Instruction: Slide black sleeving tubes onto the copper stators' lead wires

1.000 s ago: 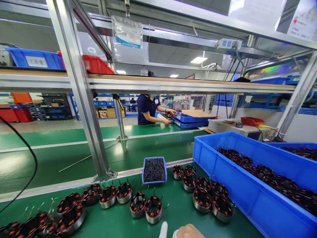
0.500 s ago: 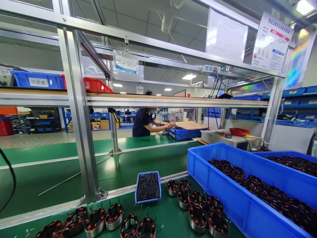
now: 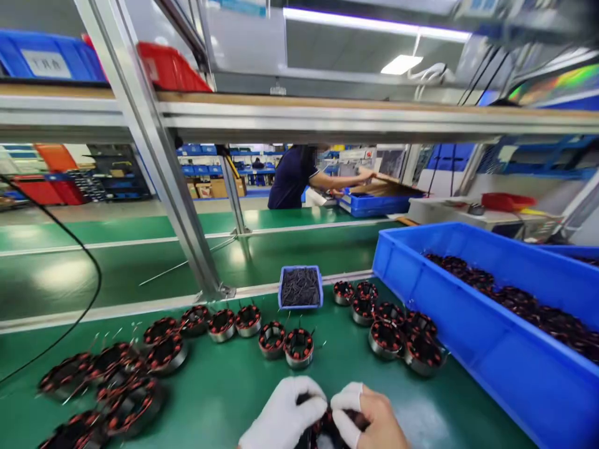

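Observation:
Both my hands meet at the bottom edge of the view over the green mat. My left hand, in a white glove, is curled around a dark wound stator with red insulation. My right hand, bare but with white fingertip covers, grips the same stator from the right. Most of the stator is hidden between my fingers. Just beyond my hands, two stators stand side by side on the mat.
Several more stators lie at the left and by a big blue bin full of stators at the right. A small blue tray of dark sleeves sits ahead. An aluminium post rises at left. A person works across the conveyor.
The view rose, then dropped down again. My hands, out of sight half a second ago, are now both in view and closed on a stator.

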`<action>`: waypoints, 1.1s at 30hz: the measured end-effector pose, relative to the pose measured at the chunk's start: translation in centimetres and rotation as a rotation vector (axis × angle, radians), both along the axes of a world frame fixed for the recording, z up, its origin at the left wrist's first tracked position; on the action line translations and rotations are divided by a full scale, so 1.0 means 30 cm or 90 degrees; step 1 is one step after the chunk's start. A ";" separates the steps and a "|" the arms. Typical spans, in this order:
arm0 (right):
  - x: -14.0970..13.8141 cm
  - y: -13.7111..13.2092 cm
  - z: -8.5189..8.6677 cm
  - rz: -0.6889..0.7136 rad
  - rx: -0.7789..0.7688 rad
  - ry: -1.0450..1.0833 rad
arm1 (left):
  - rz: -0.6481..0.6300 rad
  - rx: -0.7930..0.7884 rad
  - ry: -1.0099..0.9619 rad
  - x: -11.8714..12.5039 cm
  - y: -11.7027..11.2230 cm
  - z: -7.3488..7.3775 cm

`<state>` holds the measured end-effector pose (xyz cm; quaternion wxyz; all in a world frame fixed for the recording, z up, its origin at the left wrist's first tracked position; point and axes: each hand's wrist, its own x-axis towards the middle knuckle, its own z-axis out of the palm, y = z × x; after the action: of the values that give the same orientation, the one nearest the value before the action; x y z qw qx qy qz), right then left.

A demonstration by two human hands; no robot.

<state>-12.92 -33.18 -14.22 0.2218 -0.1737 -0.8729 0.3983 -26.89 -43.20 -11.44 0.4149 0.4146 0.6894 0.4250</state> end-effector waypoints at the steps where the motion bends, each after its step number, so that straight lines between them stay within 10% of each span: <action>1: -0.002 -0.003 0.000 -0.006 -0.017 0.015 | -0.001 0.015 -0.034 -0.002 0.004 -0.005; 6: -0.005 -0.020 0.027 -0.038 -0.096 0.035 | -0.043 -0.006 -0.065 -0.007 0.014 0.001; 14: -0.003 -0.032 0.026 -0.054 -0.156 0.073 | -0.185 0.232 0.426 0.002 -0.010 0.059; 19: -0.004 -0.031 0.039 -0.050 -0.157 0.081 | -0.316 0.206 0.603 0.008 -0.013 0.109; 29: -0.003 -0.028 0.024 -0.050 -0.163 0.071 | -0.083 -0.027 0.105 0.000 0.004 0.050; 33: -0.005 -0.022 0.027 -0.046 -0.179 0.048 | -0.089 -0.027 0.083 -0.003 0.009 0.034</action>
<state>-13.06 -33.83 -13.40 0.2419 -0.2194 -0.7927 0.5147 -26.97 -42.94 -10.42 0.4063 0.4794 0.6933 0.3527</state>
